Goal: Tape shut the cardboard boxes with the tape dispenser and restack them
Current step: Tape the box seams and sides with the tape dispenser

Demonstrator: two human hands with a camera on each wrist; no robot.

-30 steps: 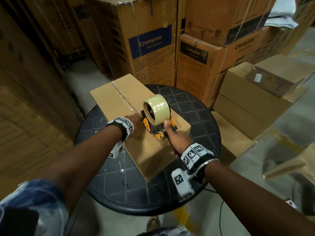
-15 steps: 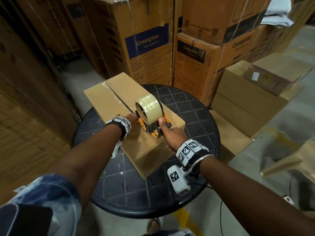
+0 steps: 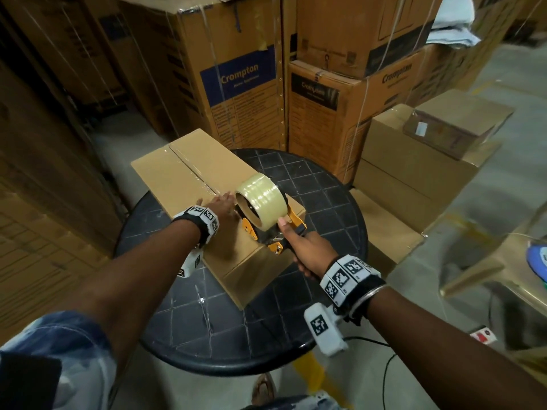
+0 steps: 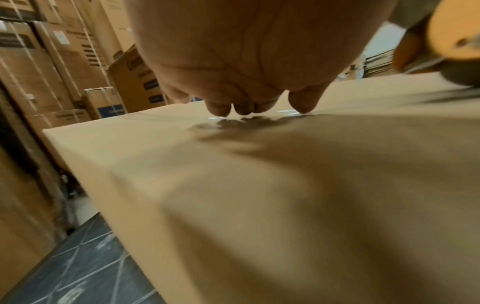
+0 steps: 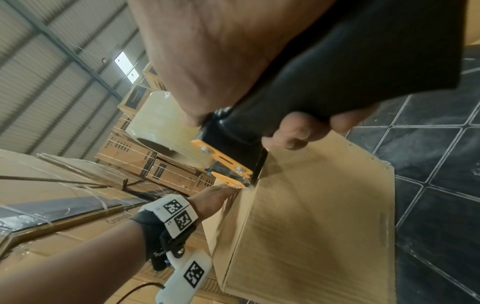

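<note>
From the head view, the cardboard box [image 3: 207, 199] lies on the round black worktop [image 3: 325, 202], clear tape along its top seam. Your left hand [image 3: 220, 204] lies flat on the lid, fingers straight. Your right hand [image 3: 307, 250] grips the tape dispenser [image 3: 266, 214] at the box's near right end.

In the left wrist view, your fingertips [image 4: 221, 110] press the lid by the glossy tape, though blur smears the detail.

In the right wrist view, your fingers [image 5: 293, 131] curl around the black handle, and the dispenser's orange front meets the box's top edge.
</note>
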